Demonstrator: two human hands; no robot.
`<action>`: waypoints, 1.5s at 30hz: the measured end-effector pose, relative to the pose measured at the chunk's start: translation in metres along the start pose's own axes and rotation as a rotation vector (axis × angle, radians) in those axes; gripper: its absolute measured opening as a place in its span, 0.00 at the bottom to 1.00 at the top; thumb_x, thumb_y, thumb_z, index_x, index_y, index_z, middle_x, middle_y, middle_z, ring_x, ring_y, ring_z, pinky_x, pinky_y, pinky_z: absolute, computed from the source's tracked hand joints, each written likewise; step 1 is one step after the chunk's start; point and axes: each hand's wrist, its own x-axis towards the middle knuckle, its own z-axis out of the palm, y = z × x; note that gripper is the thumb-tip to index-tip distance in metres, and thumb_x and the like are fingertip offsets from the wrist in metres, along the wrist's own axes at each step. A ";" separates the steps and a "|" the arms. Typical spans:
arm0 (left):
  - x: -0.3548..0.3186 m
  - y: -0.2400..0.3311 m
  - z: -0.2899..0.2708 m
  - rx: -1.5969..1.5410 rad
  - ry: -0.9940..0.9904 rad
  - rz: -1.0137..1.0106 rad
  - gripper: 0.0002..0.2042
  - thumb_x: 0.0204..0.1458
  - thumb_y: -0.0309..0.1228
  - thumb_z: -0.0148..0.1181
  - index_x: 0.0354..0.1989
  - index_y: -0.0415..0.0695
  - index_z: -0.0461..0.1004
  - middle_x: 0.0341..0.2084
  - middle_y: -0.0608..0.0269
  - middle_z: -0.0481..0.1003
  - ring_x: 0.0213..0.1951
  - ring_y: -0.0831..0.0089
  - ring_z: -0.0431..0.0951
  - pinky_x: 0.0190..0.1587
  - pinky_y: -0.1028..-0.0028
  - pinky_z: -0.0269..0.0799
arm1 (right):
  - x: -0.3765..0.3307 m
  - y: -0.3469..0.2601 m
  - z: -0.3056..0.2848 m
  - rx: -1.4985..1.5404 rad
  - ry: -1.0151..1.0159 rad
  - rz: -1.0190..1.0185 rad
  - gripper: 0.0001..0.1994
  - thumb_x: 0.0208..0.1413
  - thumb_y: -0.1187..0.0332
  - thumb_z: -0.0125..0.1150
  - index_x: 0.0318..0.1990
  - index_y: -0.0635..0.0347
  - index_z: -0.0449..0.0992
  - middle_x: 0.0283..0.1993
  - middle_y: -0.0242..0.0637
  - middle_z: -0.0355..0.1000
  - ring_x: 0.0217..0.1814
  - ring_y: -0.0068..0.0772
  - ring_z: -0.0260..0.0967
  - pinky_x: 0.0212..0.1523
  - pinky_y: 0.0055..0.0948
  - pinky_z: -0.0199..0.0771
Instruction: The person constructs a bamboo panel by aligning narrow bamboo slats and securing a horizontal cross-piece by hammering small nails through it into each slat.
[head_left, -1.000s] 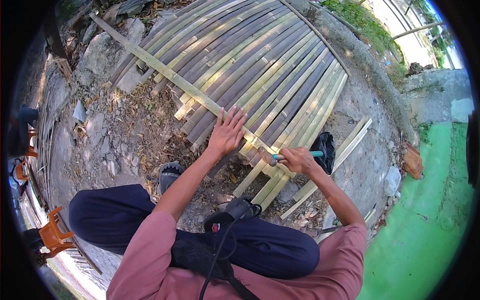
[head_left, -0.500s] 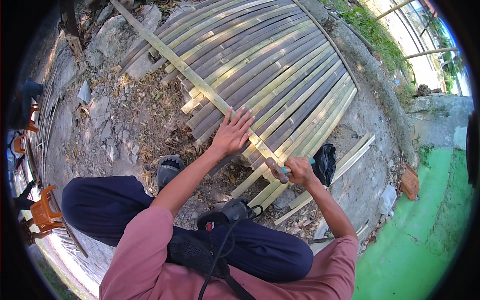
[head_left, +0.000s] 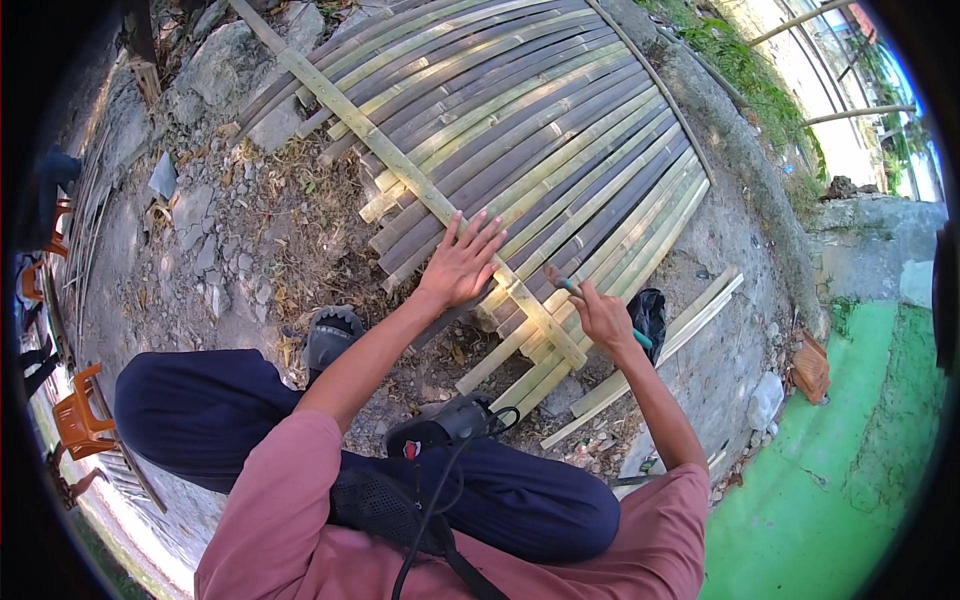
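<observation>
A long bamboo crosspiece (head_left: 385, 150) runs diagonally over the near ends of a panel of split bamboo slats (head_left: 520, 130), some dark and some pale green. My left hand (head_left: 462, 262) lies flat on the crosspiece with its fingers spread, holding nothing. In my right hand (head_left: 605, 318) is a hammer (head_left: 568, 287), gripped by its teal handle. Its head is over the slats, beyond the crosspiece's near end (head_left: 570, 352). Whether the hammer head touches anything, I cannot tell.
Loose bamboo strips (head_left: 690, 320) and a black plastic bag (head_left: 648, 325) lie to the right. My shoes (head_left: 333, 335) are on the stony ground near the slat ends. Rocks (head_left: 215, 90) stand at the far left, orange chairs (head_left: 82, 413) at the left edge, green-painted ground (head_left: 830, 450) at the right.
My right hand has swung the hammer away from the crosspiece's near end, its head moving farther off over the slats. That end is now uncovered. My left hand stays in place.
</observation>
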 end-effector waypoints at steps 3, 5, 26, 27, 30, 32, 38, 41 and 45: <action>-0.004 -0.002 0.001 -0.010 0.004 0.002 0.29 0.75 0.47 0.45 0.79 0.49 0.63 0.82 0.60 0.57 0.83 0.55 0.49 0.84 0.41 0.35 | 0.001 -0.005 -0.017 0.255 0.305 0.061 0.10 0.74 0.63 0.59 0.47 0.61 0.74 0.26 0.51 0.74 0.27 0.60 0.77 0.27 0.50 0.72; -0.013 -0.001 -0.002 -0.007 -0.019 -0.008 0.29 0.75 0.47 0.45 0.79 0.49 0.63 0.82 0.60 0.57 0.83 0.55 0.49 0.84 0.41 0.36 | -0.009 -0.017 -0.013 0.330 0.437 -0.089 0.09 0.73 0.64 0.58 0.46 0.62 0.75 0.25 0.49 0.73 0.26 0.59 0.76 0.27 0.48 0.72; -0.009 0.000 -0.006 -0.066 -0.080 -0.029 0.29 0.75 0.46 0.44 0.80 0.49 0.62 0.83 0.60 0.54 0.85 0.56 0.44 0.85 0.41 0.31 | 0.006 -0.006 -0.052 -0.043 -0.039 -0.795 0.14 0.56 0.58 0.72 0.36 0.52 0.71 0.29 0.32 0.64 0.30 0.36 0.73 0.32 0.36 0.76; -0.008 0.002 -0.006 -0.054 -0.073 -0.025 0.29 0.75 0.46 0.44 0.80 0.49 0.62 0.83 0.60 0.54 0.85 0.56 0.44 0.85 0.41 0.31 | 0.006 -0.001 -0.043 -0.002 -0.052 -0.828 0.14 0.56 0.58 0.72 0.35 0.52 0.70 0.28 0.32 0.64 0.29 0.37 0.73 0.31 0.37 0.76; -0.001 0.005 -0.007 -0.041 -0.071 -0.006 0.29 0.75 0.46 0.44 0.80 0.49 0.61 0.83 0.61 0.54 0.85 0.56 0.44 0.85 0.41 0.31 | 0.010 0.034 -0.004 -0.049 -0.168 -0.610 0.14 0.59 0.58 0.70 0.35 0.53 0.69 0.28 0.35 0.68 0.29 0.42 0.74 0.29 0.41 0.76; 0.001 0.007 -0.001 -0.048 -0.081 -0.011 0.29 0.75 0.46 0.44 0.81 0.49 0.60 0.83 0.61 0.54 0.85 0.56 0.44 0.85 0.41 0.31 | 0.016 0.049 0.005 -0.141 -0.212 -0.359 0.13 0.59 0.59 0.69 0.37 0.54 0.71 0.28 0.35 0.70 0.28 0.44 0.74 0.29 0.42 0.75; -0.007 0.000 -0.012 0.012 -0.060 -0.030 0.29 0.75 0.47 0.44 0.81 0.50 0.61 0.83 0.61 0.55 0.84 0.56 0.45 0.85 0.42 0.31 | 0.018 0.001 -0.019 0.185 0.022 -0.637 0.13 0.64 0.58 0.67 0.39 0.56 0.72 0.29 0.39 0.75 0.28 0.49 0.78 0.28 0.49 0.77; -0.006 0.006 0.002 -0.001 -0.062 -0.007 0.29 0.75 0.47 0.43 0.81 0.51 0.60 0.83 0.62 0.53 0.85 0.57 0.44 0.85 0.42 0.31 | 0.022 0.045 0.013 -0.103 -0.204 -0.243 0.13 0.71 0.58 0.60 0.45 0.60 0.74 0.29 0.46 0.74 0.27 0.57 0.73 0.30 0.53 0.72; 0.001 0.008 -0.007 -0.027 -0.090 0.000 0.29 0.75 0.47 0.42 0.81 0.50 0.60 0.83 0.61 0.54 0.85 0.57 0.44 0.84 0.42 0.30 | 0.007 0.049 -0.028 0.199 0.407 0.055 0.15 0.78 0.57 0.52 0.45 0.61 0.74 0.24 0.40 0.69 0.23 0.48 0.70 0.26 0.47 0.67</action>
